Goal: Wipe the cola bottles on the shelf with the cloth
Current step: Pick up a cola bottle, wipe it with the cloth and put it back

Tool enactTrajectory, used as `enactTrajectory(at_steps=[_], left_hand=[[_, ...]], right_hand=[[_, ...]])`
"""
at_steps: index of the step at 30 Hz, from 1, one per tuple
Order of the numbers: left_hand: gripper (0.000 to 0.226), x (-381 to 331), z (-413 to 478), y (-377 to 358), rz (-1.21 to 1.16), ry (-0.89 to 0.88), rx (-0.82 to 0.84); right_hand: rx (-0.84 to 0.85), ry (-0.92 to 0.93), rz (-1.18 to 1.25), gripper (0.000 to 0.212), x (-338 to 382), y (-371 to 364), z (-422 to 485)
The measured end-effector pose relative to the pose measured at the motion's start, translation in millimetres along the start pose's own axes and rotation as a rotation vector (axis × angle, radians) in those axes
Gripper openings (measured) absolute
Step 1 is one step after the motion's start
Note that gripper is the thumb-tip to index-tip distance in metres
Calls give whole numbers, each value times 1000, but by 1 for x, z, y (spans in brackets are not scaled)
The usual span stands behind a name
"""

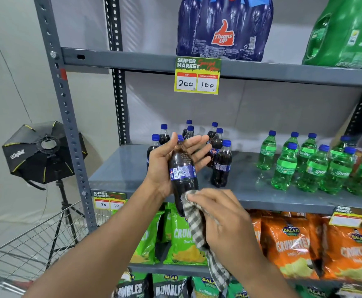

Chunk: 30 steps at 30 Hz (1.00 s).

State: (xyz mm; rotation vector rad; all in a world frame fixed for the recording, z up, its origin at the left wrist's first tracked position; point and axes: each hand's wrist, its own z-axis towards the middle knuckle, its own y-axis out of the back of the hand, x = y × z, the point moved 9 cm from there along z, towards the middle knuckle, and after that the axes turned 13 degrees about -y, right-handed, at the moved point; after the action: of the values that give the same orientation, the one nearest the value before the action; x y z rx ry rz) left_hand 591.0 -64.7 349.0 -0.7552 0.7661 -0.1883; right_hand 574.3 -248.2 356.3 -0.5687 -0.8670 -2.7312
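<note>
My left hand point(167, 166) holds a small cola bottle point(183, 175) with a blue cap and blue label, lifted in front of the grey middle shelf point(119, 168). The fingers are partly spread behind its neck. My right hand point(223, 216) grips a grey-and-white checked cloth point(199, 229) and presses it against the bottle's lower part. The cloth's loose end hangs down below the hand. Several more cola bottles point(221, 164) stand on the shelf behind the held one.
Green Sprite bottles point(311, 166) fill the shelf's right side. Shrink-wrapped bottle packs point(223, 29) sit on the upper shelf. Chip bags point(291, 248) hang below. A wire shopping cart point(31, 244) and a light stand with softbox point(44, 151) are at the left.
</note>
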Motion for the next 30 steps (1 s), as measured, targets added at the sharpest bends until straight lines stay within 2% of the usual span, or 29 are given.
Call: enactTrajectory(at_steps=[3, 8, 12, 15, 18, 23, 26, 30], left_hand=[[54, 2, -2, -2, 46, 27, 14], [53, 19, -4, -18, 98, 102, 69], [63, 25, -3, -25, 43, 143, 105], [54, 21, 0, -21, 54, 94, 99], [53, 19, 2, -12, 15, 63, 42], [56, 14, 5, -3, 41, 58, 12], [55, 22, 4, -3, 71, 100, 20], [61, 35, 1, -12, 226, 172, 69]], right_hand=[[12, 15, -18, 39, 0, 1, -3], [-115, -38, -21, 39, 1, 17, 46], [-138, -146, 121, 46, -7, 24, 77], [-130, -170, 164, 47, -12, 23, 68], [-99, -144, 103, 49, -16, 15, 38], [-39, -32, 10, 36, -9, 2, -2], [-57, -16, -52, 34, -5, 7, 10], [-35, 18, -231, 32, 19, 7, 55]])
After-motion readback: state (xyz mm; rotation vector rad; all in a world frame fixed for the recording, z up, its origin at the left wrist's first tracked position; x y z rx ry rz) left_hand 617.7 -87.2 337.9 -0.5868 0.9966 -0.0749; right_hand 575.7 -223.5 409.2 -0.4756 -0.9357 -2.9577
